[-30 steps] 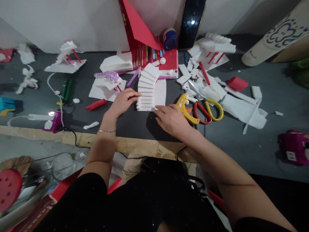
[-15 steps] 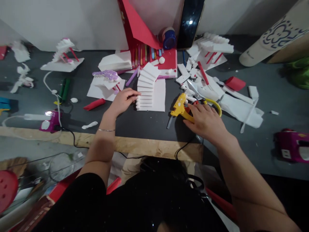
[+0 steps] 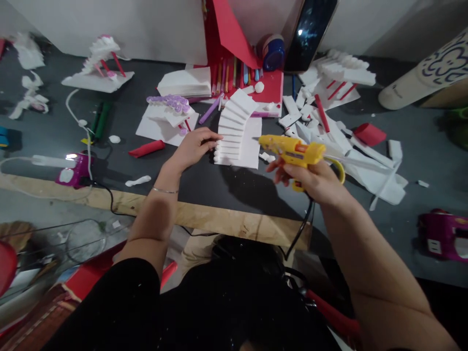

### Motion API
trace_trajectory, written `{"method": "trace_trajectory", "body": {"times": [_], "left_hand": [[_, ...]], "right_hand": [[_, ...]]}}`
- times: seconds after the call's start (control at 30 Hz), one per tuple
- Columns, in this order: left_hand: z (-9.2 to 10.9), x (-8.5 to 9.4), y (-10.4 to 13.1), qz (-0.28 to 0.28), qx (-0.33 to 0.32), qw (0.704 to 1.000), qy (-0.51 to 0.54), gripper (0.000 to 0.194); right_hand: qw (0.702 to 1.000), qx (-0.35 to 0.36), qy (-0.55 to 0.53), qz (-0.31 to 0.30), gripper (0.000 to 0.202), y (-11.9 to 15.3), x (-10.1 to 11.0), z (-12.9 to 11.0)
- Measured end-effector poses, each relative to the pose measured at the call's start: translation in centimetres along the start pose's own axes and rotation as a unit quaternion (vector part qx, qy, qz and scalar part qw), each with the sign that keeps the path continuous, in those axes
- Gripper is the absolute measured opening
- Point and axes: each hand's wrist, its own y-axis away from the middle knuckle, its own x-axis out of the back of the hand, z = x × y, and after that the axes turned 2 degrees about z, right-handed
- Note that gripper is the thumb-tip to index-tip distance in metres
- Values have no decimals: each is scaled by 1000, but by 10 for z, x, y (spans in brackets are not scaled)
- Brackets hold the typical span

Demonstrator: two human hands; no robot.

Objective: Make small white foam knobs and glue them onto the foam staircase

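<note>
My right hand (image 3: 314, 180) is wrapped around the handle of a yellow hot glue gun (image 3: 288, 147), lifted above the table. Its nozzle points left, toward a curved white model staircase (image 3: 232, 126). The staircase stands on a white base board (image 3: 252, 146), and small white balls (image 3: 217, 157) line the near part of its left edge. Thumb and forefinger of my left hand (image 3: 195, 148) are pinched together at that edge, just above the row of balls; what lies between the fingertips is too small to make out. A black cable (image 3: 305, 226) hangs from the glue gun.
Scissors with a yellow handle (image 3: 338, 170) lie among white scraps (image 3: 380, 175) on the right. Other small models, one with purple trim (image 3: 170, 103), stand around. Behind are a phone (image 3: 310, 34), a blue-lidded jar (image 3: 273, 52) and colored pens (image 3: 228, 78). A patterned bottle (image 3: 413, 78) stands right.
My right hand has picked up the yellow glue gun from the table and turned its nozzle toward the staircase. My left hand stays at the staircase's left edge. The view has shifted slightly.
</note>
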Motion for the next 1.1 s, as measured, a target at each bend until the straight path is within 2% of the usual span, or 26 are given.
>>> {"method": "trace_trajectory", "body": {"times": [0.1,0.2,0.3,0.43,0.63,1.1], "left_hand": [[0,0,-1,-3,1,1000,5,24],[-1,-1,-1,-8,-7,1000,6,24],[-2,-1,0,-10,-28,1000,-2,23],[-2,-2,1,-9,-48,999,-11,23],[0,-1,1,-8,-54,998,-32,27],[-1,-1,1,-11,-54,998,-39,26]], "right_hand": [[991,-65,-115,-21,36,-19,-30,-5],[986,-94,-133,-27,39,-35,-53,-2],[983,-114,-142,-32,39,-43,-65,2],[981,-138,-133,-38,37,-45,-70,4],[982,-136,-130,-21,33,-46,-71,9],[986,-129,-100,-33,43,-48,-74,12]]}}
